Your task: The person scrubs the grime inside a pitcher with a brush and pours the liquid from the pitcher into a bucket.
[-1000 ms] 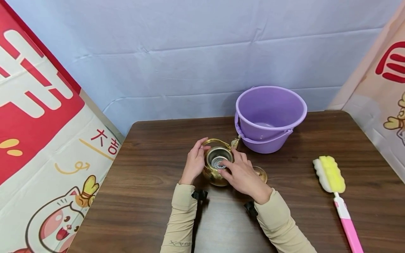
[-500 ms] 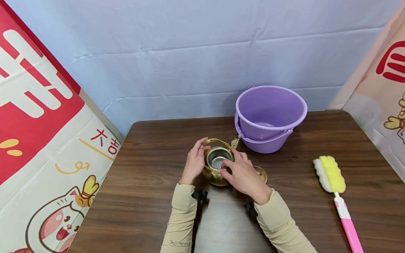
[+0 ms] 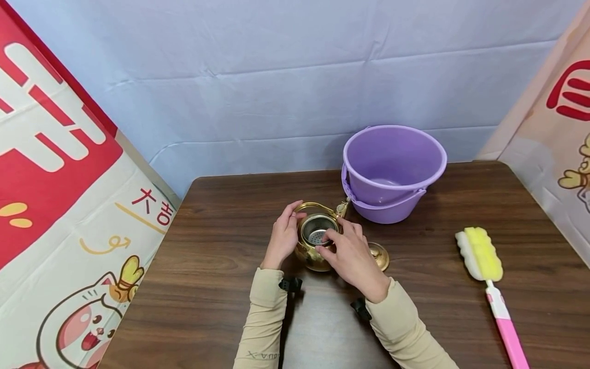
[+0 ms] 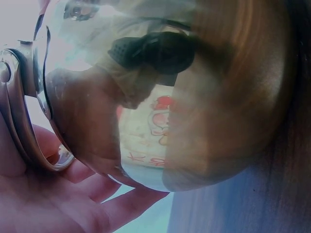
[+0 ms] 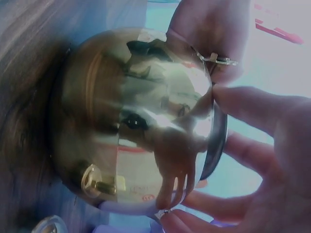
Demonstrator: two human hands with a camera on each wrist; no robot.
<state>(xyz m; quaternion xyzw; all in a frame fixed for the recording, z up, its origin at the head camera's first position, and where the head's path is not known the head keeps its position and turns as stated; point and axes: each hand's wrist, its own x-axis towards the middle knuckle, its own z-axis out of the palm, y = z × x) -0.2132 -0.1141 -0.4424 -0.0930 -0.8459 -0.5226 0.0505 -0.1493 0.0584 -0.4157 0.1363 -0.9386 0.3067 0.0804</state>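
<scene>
A printed cloth (image 3: 74,246) fills the left edge of the frame. Just below the centre, the left hand (image 3: 282,236) lies where it was a second ago, its fingers curled against the left side of the brass teapot (image 3: 317,261), by the base of its handle (image 3: 314,204). The teapot has not shifted on the table (image 3: 221,287). The perforated strainer (image 3: 317,237) sits in its mouth. The right hand (image 3: 354,255) differs: its forefinger, earlier over the strainer's holes, has drawn back to the lower right rim, which it pinches with the thumb, and the wrist has slid left. More of the lid (image 3: 380,256), lower right of centre, now shows. The purple bucket (image 3: 391,200) at upper right and the sponge brush (image 3: 498,305) at lower right are unmoved.
</scene>
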